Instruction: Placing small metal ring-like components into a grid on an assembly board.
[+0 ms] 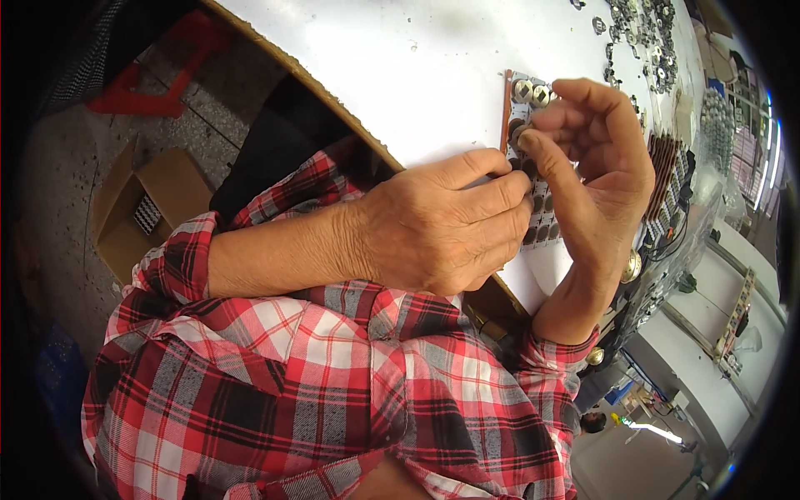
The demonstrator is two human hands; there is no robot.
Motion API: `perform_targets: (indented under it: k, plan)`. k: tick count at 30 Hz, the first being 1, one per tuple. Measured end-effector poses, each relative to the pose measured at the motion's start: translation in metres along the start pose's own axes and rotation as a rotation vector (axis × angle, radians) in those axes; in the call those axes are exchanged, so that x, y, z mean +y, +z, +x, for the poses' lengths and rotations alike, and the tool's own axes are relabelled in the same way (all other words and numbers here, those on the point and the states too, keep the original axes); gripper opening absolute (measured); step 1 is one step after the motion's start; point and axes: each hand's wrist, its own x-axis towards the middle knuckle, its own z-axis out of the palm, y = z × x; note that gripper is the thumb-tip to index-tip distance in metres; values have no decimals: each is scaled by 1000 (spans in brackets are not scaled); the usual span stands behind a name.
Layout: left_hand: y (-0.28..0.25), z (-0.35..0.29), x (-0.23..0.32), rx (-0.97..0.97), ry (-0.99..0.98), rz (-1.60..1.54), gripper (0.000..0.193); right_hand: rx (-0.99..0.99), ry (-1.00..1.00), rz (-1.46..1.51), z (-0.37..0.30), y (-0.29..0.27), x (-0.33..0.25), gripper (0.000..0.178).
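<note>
A flat grey panel [543, 232] with a brown edge strip lies on the white table under both hands, set with rows of round parts. Silvery round pieces [532, 93] show at its far end, darker discs nearer me. My left hand [450, 225] is closed over the panel's left side, fingers bent; what they grip, if anything, is hidden. Above the panel, my right hand [596, 162] is closed, its thumb tip against a small round disc [518, 132]. The other fingers of that hand are curled above the thumb.
Many small metal parts [642, 42] lie scattered at the table's far right. Stacked brown-edged panels [664, 179] stand right of my right hand. An open cardboard box [154, 200] and a red object [150, 96] are on the floor at left, beyond the table's worn edge [308, 79].
</note>
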Motion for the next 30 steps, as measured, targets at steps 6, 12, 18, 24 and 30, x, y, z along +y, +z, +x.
perform_targets:
  k: [6, 12, 18, 24, 30]
  plan:
    - [-2, 1, 3, -28, -29, 12, 19, 59, 19, -50, -4, 4, 2, 39]
    - [-2, 3, 3, -19, -27, 48, 13, -16, -52, -138, -5, -2, 6, 39]
    - [1, 4, 5, 9, -40, 19, 14, -87, -225, -246, -3, -5, 5, 37]
    - [-4, 7, 1, -22, -60, 65, 25, -21, -267, -236, -4, 0, 12, 28]
    - [-9, 9, 4, -39, -102, 46, 19, 335, -97, -240, -3, -70, 24, 18]
